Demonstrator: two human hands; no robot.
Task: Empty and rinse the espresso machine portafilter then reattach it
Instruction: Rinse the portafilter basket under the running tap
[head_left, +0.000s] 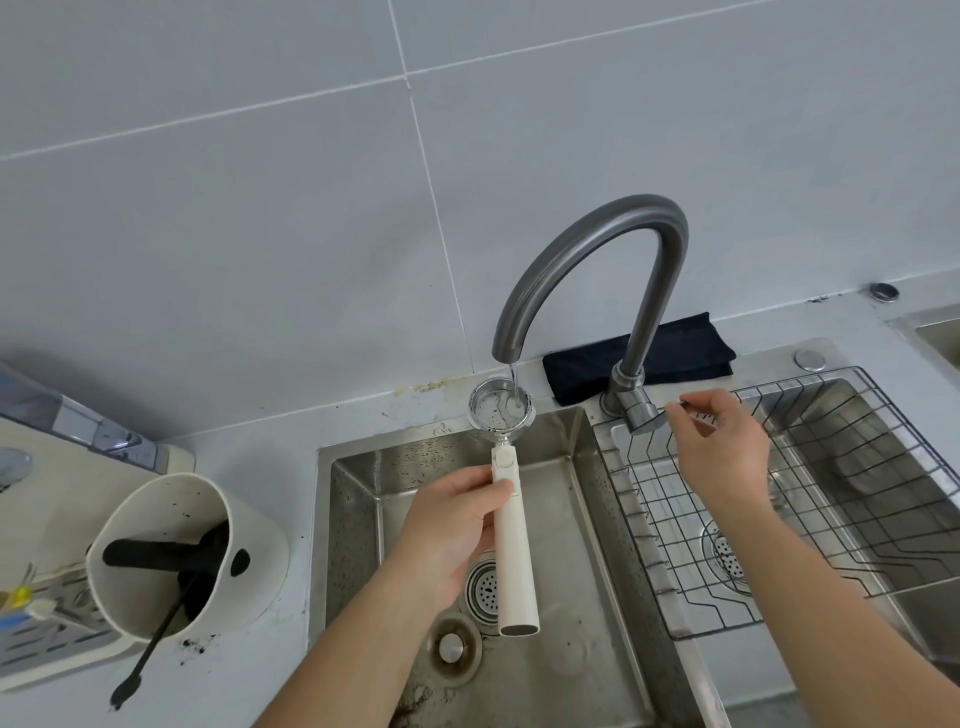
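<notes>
The portafilter (511, 525) has a long cream handle and a round steel basket (497, 406). My left hand (457, 514) grips the handle's upper part and holds the basket level under the grey gooseneck faucet (587, 244). A thin stream of water (514, 376) falls from the spout into the basket, where water and dark specks show. My right hand (719, 447) pinches the thin faucet lever (685, 404) beside the faucet base. All of this is above the left steel sink (587, 499).
A white knock box (187, 556) with dark grounds and a black brush stands left of the sink. A wire rack (831, 499) covers the right basin. A folded dark cloth (639, 356) lies behind the faucet. The espresso machine's edge (62, 618) is at far left.
</notes>
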